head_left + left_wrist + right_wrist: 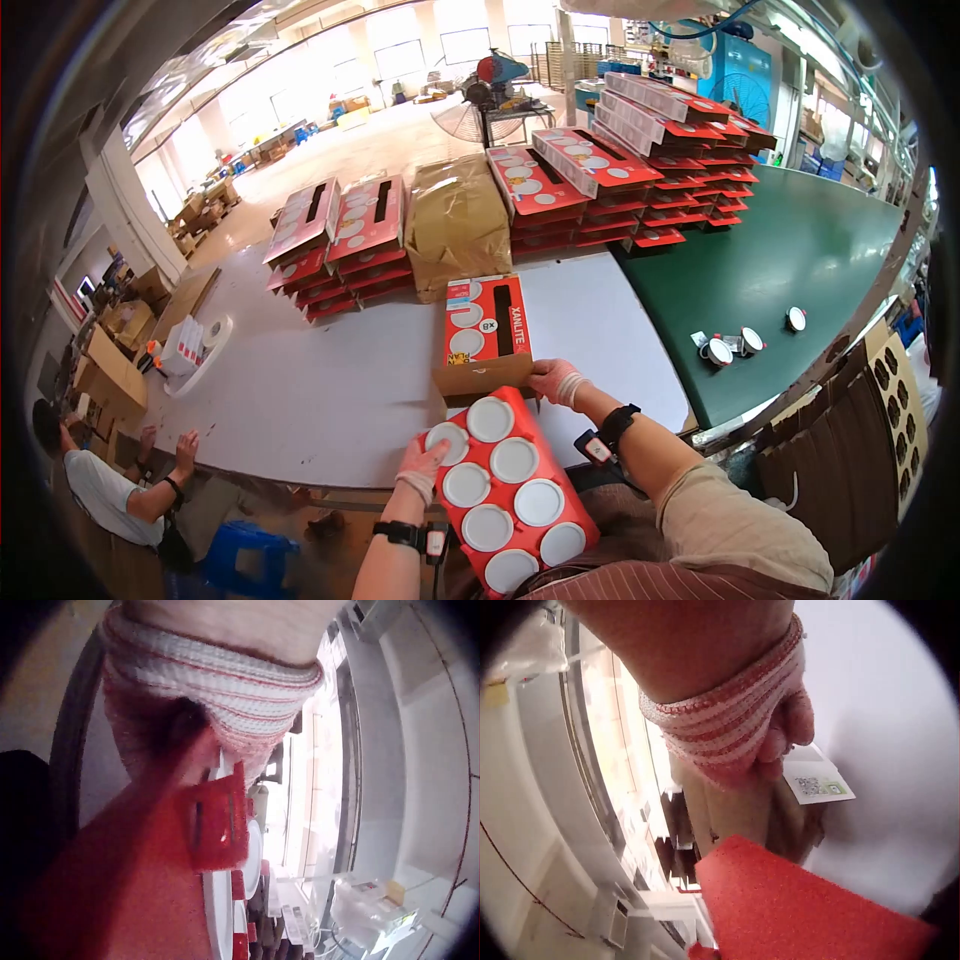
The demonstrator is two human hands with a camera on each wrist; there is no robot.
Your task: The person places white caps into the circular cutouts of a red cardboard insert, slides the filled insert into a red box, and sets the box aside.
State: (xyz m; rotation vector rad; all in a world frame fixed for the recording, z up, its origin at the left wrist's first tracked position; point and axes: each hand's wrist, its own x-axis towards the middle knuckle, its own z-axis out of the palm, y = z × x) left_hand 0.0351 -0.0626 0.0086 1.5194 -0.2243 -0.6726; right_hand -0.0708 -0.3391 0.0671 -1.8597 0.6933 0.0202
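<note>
My gloved left hand [423, 462] grips the left edge of a red tray [530, 458] that holds several round white lamps [514, 460] in two rows. The tray is tilted in front of my body, its far end close to a red XANLITE carton [487, 325]. That carton lies on the table with its brown open end toward me. My right hand [553, 380], also gloved, holds the carton's near right corner with curled fingers. In the right wrist view, a white flap [817, 780] with a printed code sticks out beside those fingers.
Stacked red cartons [365, 225] stand along the table's far side, with a brown taped box [460, 220] between stacks. Loose lamps [750, 341] lie on the green surface [800, 255] to the right. Another person [120, 495] is at the lower left, near a blue stool [250, 558].
</note>
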